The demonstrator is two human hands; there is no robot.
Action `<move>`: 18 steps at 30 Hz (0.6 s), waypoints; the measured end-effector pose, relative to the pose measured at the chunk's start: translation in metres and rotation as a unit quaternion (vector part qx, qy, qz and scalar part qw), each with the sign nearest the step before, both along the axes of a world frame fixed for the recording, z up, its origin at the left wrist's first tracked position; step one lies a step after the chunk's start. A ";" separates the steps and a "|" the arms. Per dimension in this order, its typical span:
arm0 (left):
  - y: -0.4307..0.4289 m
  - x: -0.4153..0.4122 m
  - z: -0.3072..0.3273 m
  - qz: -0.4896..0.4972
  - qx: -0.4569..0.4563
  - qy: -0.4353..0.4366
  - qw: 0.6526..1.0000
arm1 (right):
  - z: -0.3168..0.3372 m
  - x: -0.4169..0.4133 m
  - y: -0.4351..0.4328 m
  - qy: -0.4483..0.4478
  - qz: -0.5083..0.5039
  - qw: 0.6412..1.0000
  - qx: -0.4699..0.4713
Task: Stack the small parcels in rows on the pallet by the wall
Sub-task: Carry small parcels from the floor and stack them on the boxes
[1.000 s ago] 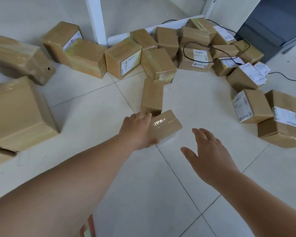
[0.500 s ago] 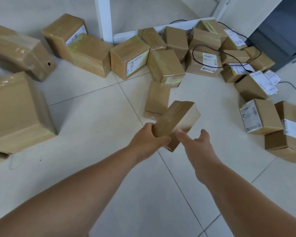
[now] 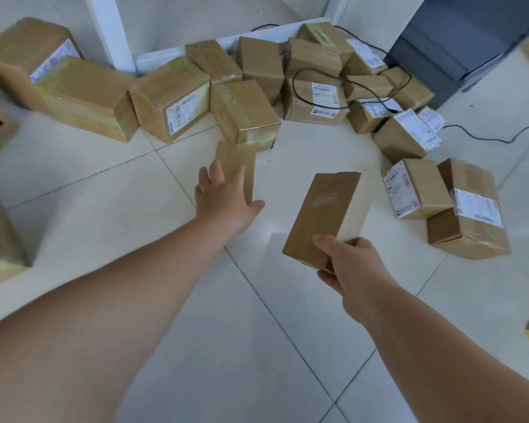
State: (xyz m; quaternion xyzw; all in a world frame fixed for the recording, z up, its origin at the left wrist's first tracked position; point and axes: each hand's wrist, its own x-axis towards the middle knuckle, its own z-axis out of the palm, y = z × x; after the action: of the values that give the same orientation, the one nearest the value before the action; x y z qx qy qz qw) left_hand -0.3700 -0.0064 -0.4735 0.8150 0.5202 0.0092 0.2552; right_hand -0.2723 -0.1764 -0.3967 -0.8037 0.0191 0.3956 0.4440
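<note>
My right hand [image 3: 350, 264] grips the near end of a small flat brown parcel [image 3: 326, 215] and holds it above the tiled floor. My left hand [image 3: 223, 198] reaches forward with spread, straight fingers over another narrow brown parcel [image 3: 242, 163] lying on the floor; contact cannot be told. Several more taped brown parcels lie scattered in an arc behind, among them a labelled one [image 3: 173, 99] and a taped one [image 3: 245, 112]. No pallet is in view.
A white post [image 3: 110, 29] and a white baseboard stand behind the pile. A black cable [image 3: 342, 83] loops over parcels at the back right. A dark grey cabinet [image 3: 468, 35] fills the upper right corner. Larger boxes [image 3: 0, 227] sit at the left edge.
The small parcel passed from my left hand to my right hand, which now carries it to the right. My left hand let go and moved forward over the narrow parcel on the floor.
</note>
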 end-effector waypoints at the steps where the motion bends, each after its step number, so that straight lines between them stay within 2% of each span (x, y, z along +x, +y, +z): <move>1: 0.005 0.006 -0.003 -0.004 -0.002 0.025 1.000 | -0.001 0.001 -0.004 -0.005 0.004 1.000 -0.007; 4: 0.011 0.020 -0.014 -0.033 0.003 0.071 0.997 | 0.000 0.004 -0.012 -0.019 0.012 1.000 -0.018; 8: 0.014 0.026 -0.027 -0.046 -0.034 0.098 0.994 | 0.002 0.011 -0.023 -0.028 0.010 0.999 -0.015; 11: 0.005 0.020 -0.033 -0.040 0.014 0.096 0.994 | 0.002 0.016 -0.033 -0.030 0.000 0.999 -0.013; 14: -0.010 0.015 -0.033 -0.018 0.018 0.057 0.998 | 0.001 0.020 -0.045 -0.030 -0.010 0.999 -0.015; 18: -0.043 0.024 -0.015 0.034 -0.055 -0.082 0.994 | 0.004 0.028 -0.063 -0.039 -0.036 0.998 -0.013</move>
State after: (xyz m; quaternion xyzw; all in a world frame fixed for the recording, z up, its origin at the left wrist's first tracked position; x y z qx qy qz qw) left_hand -0.3463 -0.0492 -0.4881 0.7777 0.5249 0.0559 0.3413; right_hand -0.2445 -0.2398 -0.3923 -0.8229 0.0358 0.3472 0.4484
